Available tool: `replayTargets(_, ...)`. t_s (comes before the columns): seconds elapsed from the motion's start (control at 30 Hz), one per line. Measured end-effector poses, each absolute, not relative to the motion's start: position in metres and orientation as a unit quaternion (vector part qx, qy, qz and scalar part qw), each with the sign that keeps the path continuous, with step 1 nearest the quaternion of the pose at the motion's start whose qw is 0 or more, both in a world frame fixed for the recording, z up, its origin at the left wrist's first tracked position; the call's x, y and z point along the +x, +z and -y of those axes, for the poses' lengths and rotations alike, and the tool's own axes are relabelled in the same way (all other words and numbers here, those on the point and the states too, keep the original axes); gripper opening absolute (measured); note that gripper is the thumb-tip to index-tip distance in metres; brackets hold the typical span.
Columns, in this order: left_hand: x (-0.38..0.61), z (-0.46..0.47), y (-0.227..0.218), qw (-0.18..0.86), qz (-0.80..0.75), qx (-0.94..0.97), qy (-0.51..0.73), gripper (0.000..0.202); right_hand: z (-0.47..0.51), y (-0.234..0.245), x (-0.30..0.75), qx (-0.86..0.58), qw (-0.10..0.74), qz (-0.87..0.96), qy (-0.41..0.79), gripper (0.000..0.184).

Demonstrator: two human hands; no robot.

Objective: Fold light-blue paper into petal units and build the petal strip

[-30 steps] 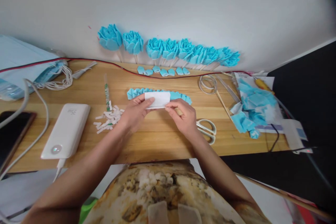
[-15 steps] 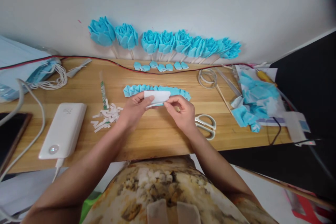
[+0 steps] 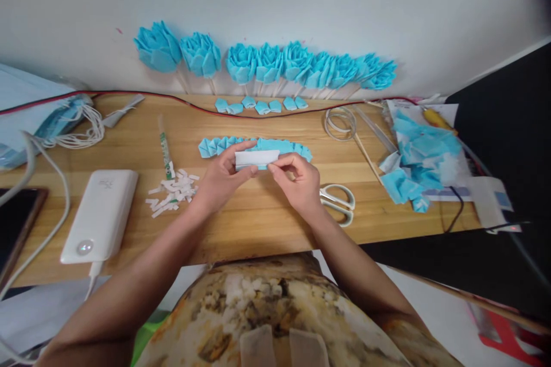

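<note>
My left hand (image 3: 221,175) and my right hand (image 3: 298,179) pinch the two ends of a small white paper strip (image 3: 256,157) just above the wooden table (image 3: 267,218). Directly behind the strip lies a row of folded blue paper petals (image 3: 284,145). Several finished blue paper flowers (image 3: 267,63) on sticks lean against the white wall. A few loose blue petals (image 3: 258,106) lie below them.
White-handled scissors (image 3: 340,202) lie right of my right hand. White paper scraps (image 3: 172,190) and a glue tube (image 3: 165,146) sit to the left, beside a white power bank (image 3: 100,215). Blue paper scraps (image 3: 417,155), a tape ring (image 3: 340,123) and skewers are at the right.
The white strip has been folded narrower between my fingers, from a broad rectangle to a slim band. Both hands stayed in place; the view shifted slightly.
</note>
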State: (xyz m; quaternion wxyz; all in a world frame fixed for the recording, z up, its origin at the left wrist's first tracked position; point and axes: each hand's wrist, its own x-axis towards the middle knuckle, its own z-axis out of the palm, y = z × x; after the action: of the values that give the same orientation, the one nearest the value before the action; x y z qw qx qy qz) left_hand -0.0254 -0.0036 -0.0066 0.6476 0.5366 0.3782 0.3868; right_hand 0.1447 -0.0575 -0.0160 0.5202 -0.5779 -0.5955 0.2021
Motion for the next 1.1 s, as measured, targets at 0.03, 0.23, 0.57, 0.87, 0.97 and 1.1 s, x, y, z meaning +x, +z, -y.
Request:
replayTargets(0.03, -0.025, 0.003, -0.007, 0.646, -0.382, 0.535, 0.388, 0.048, 0.058, -0.017, 0.145, -0.575, 0.523, 0.595, 0.205, 0.011)
replayTargets(0.23, -0.024, 0.002, -0.006, 0.645, -0.383, 0.529, 0.397, 0.044, 0.058, -0.017, 0.148, -0.553, 0.525, 0.581, 0.285, 0.032)
replayTargets(0.57, -0.024, 0.001, -0.002, 0.704, -0.311, 0.411, 0.489, 0.045, 0.045, 0.013, 0.143, -0.539, 0.465, 0.632, 0.308, 0.047)
replayTargets(0.87, -0.022, -0.001, -0.001, 0.772, -0.291, 0.320, 0.467, 0.024, 0.030, 0.013, 0.135, -0.531, 0.454, 0.684, 0.210, 0.042)
replayTargets(0.97, -0.026, -0.004, -0.002, 0.782, -0.315, 0.292, 0.452, 0.022, 0.029, 0.020, 0.149, -0.505, 0.420, 0.739, 0.149, 0.043)
replayTargets(1.1, -0.030, -0.006, -0.002, 0.801, -0.321, 0.266, 0.429, 0.022, 0.023, 0.025, 0.165, -0.423, 0.340, 0.840, 0.020, 0.055)
